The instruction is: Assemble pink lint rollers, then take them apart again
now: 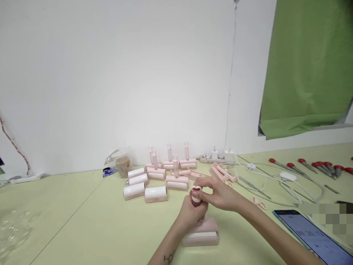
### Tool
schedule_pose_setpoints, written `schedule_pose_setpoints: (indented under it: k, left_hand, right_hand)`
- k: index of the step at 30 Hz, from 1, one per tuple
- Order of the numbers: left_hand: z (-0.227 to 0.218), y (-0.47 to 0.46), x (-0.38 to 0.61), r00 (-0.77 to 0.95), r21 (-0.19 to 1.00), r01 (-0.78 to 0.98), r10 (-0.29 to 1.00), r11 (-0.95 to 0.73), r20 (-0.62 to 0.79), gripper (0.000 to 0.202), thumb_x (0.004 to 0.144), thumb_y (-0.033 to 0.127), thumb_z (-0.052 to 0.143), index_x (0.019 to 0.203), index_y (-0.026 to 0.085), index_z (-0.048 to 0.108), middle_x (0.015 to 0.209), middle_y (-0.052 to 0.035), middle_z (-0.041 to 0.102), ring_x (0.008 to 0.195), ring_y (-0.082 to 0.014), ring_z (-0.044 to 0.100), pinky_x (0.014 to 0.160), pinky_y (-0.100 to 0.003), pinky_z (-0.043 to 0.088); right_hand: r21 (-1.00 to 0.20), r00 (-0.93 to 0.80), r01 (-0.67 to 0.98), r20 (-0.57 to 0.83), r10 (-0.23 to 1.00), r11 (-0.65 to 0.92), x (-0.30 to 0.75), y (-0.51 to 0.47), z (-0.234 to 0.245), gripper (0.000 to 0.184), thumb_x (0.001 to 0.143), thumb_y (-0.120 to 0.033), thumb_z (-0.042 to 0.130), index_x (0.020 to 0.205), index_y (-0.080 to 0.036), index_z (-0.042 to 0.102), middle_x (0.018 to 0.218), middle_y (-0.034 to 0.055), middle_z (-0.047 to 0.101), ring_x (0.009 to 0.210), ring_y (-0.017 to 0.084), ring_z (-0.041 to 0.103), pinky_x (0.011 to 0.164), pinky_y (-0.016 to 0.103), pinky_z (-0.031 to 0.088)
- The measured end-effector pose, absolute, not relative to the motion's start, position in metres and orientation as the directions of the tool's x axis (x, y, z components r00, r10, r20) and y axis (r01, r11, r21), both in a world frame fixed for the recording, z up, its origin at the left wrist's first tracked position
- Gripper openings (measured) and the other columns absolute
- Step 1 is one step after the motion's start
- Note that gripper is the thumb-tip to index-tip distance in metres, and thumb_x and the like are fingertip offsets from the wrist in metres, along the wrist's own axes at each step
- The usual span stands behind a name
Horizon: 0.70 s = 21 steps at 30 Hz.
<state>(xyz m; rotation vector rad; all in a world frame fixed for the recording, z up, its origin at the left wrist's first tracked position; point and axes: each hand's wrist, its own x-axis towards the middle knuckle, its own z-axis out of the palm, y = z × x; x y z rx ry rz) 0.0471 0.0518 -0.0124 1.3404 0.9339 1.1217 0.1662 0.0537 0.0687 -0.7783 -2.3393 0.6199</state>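
The left hand point(191, 215) is wrapped around the upright handle point(196, 201), while the right hand point(217, 193) pinches its top loop point(196, 187), thumb laid over the near side. Whether the loop is being pressed or turned cannot be told. To do this well, I would keep the left grip firm around the shaft and send the right hand's force straight along it; a sideways push could bend the thin loop or rock what lies below. The handle's lower end is over a pink roller point(201, 241), seemingly resting on it, though fingers hide much of the join. That roller should lie flat on the surface point(96, 228) to take the load. Beyond it, other pink rollers point(177, 184) with upright handles give a pattern for checking straightness. White cylinders point(156, 194) lie to the left; to the right, loose pink clips point(258, 203) sit near the forearm, where a wide elbow could sweep them.
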Motion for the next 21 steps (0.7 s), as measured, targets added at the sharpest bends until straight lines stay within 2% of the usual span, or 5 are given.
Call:
schedule_pose_setpoints:
  k: [10,14,17,21]
  left_hand:
    - [-0.013,0.052,0.052,0.198,0.985,-0.144,0.972,-0.098,0.126,0.019,0.058,0.019,0.054,0.053,0.021,0.036,0.025,0.0138,0.026,0.022,-0.0039,0.027,0.025,-0.016,0.021]
    - [-0.011,0.048,0.048,0.244,0.984,-0.132,0.958,-0.118,0.148,0.019,0.056,0.021,0.057,0.055,0.020,0.038,0.030,0.0135,0.030,0.024,-0.0017,0.026,0.026,-0.015,0.021]
    - [-0.014,0.051,0.045,0.271,0.983,-0.136,0.950,-0.125,0.158,0.022,0.055,0.023,0.062,0.063,0.019,0.042,0.031,0.0139,0.032,0.024,-0.0018,0.026,0.026,-0.015,0.021]
    - [-0.019,0.055,0.043,0.293,0.976,-0.186,0.942,-0.112,0.164,0.038,0.052,0.030,0.068,0.077,0.019,0.042,0.032,0.0143,0.036,0.023,-0.0031,0.027,0.026,-0.016,0.022]
  right_hand:
    - [-0.580,-0.667,0.346,0.401,0.628,0.737,0.167,0.059,0.063,0.026,0.083,-0.035,0.044,0.069,-0.017,0.057,0.070,0.0021,0.059,0.072,0.016,0.052,0.065,0.026,0.041]
    - [-0.635,-0.649,0.298,0.412,0.639,0.712,0.158,0.065,0.057,0.027,0.076,-0.040,0.054,0.064,-0.017,0.051,0.065,-0.0006,0.052,0.067,0.015,0.050,0.065,0.025,0.041]
    - [-0.702,-0.618,0.251,0.413,0.669,0.666,0.149,0.065,0.050,0.029,0.076,-0.046,0.052,0.070,-0.018,0.050,0.071,-0.0009,0.052,0.067,0.014,0.050,0.064,0.025,0.042]
    - [-0.819,-0.672,0.214,0.272,0.689,0.532,0.144,0.063,0.048,0.028,0.081,-0.045,0.044,0.080,-0.019,0.053,0.070,-0.0011,0.054,0.062,0.013,0.051,0.057,0.023,0.043]
